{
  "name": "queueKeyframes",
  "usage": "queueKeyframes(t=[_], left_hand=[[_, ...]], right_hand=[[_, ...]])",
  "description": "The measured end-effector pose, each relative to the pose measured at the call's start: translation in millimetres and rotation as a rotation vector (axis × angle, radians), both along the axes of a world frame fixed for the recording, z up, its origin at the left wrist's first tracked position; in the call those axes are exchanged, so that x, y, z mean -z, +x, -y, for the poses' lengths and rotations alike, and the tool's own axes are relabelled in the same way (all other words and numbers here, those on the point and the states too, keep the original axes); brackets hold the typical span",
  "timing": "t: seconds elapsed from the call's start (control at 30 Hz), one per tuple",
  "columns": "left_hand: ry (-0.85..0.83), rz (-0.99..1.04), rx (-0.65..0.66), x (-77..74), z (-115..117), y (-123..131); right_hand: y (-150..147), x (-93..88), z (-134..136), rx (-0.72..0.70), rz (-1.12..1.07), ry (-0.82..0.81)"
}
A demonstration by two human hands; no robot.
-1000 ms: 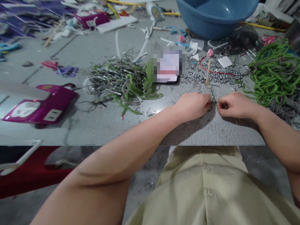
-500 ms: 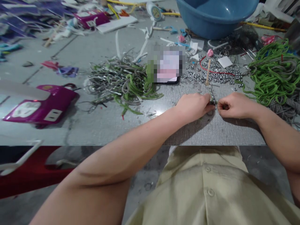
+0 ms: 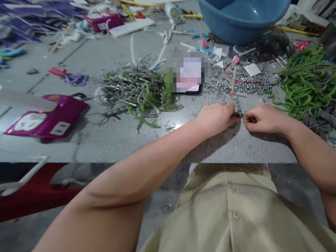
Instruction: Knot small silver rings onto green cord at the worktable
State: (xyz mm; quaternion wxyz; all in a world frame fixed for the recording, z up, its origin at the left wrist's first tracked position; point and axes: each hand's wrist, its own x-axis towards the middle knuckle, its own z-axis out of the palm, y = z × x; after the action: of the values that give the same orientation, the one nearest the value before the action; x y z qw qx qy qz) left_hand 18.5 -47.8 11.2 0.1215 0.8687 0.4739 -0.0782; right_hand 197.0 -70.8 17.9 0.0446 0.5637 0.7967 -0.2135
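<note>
Pinching silvery strand (image 3: 237, 109) in left grip (image 3: 216, 117), with stick (image 3: 233, 81) just beyond; curling right grip (image 3: 265, 118) close beside, cannot tell whether gripping.

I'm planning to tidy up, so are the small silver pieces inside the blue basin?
No, the small silver pieces lie spread on the table, nearer than the blue basin.

A craft workshop: small silvery beads (image 3: 252, 86) and tangled green cords (image 3: 301, 85) before a round blue plastic basin (image 3: 243, 31).
</note>
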Motion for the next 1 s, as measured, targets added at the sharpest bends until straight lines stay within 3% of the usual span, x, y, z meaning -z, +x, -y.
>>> queueKeyframes(t=[0.3,0.5,0.6,0.87,1.0], left_hand=[[0.033,0.005,0.056,3.1,-0.7,0.0],[-0.138,0.008,0.314,-10.8,-5.2,-5.7],[-0.186,0.016,0.367,-14.1,-7.0,-7.2],[-0.191,0.117,0.276,-8.8,-7.6,-8.9],[-0.063,0.128,0.125,-7.9,-9.4,-13.5]], right_hand=[[1.6,2.1,-0.6,-0.001,-0.011,-0.008],[2.2,1.0,-1.4,-0.021,-0.021,-0.013],[1.7,0.7,-1.3,-0.023,-0.007,-0.019],[7.8,5.7,-2.3,-0.012,-0.071,0.016],[7.3,9.3,-4.7,0.112,-0.139,0.083]])
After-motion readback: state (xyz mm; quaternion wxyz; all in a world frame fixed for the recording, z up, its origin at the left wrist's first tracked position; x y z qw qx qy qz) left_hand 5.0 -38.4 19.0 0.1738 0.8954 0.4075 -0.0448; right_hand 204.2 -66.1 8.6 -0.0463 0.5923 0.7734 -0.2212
